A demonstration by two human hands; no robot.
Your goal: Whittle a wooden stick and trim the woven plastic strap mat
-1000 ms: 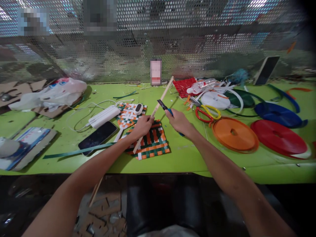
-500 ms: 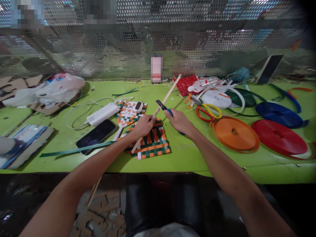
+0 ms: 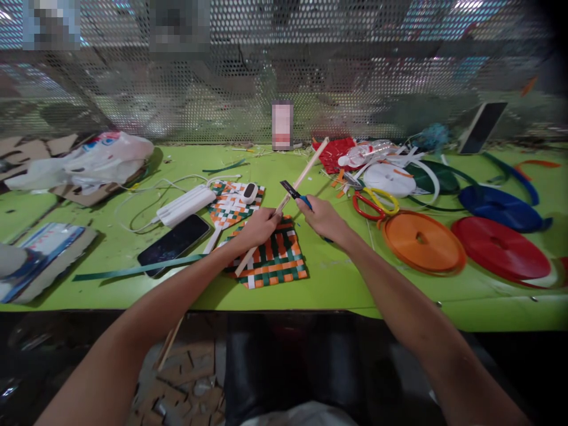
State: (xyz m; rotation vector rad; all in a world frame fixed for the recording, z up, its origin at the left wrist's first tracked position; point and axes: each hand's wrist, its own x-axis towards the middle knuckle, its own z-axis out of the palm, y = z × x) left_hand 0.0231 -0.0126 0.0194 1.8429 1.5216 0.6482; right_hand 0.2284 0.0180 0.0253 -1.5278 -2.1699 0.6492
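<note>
A pale, slim wooden stick (image 3: 310, 165) slants above a checkered mat (image 3: 284, 254) of flat orange, green and white strips on the smooth green desk (image 3: 337, 290). Forearms converge; the left hand (image 3: 261, 227) grips the stick, the right hand (image 3: 323, 219) clasps a knife (image 3: 293, 191), dark blade crossing the wood.

Mat (image 3: 284, 258) on table (image 3: 341, 290), stick (image 3: 306, 171) across it, phone (image 3: 174, 244) left, strap rolls (image 3: 439, 244) right, mesh (image 3: 350, 83) behind
</note>
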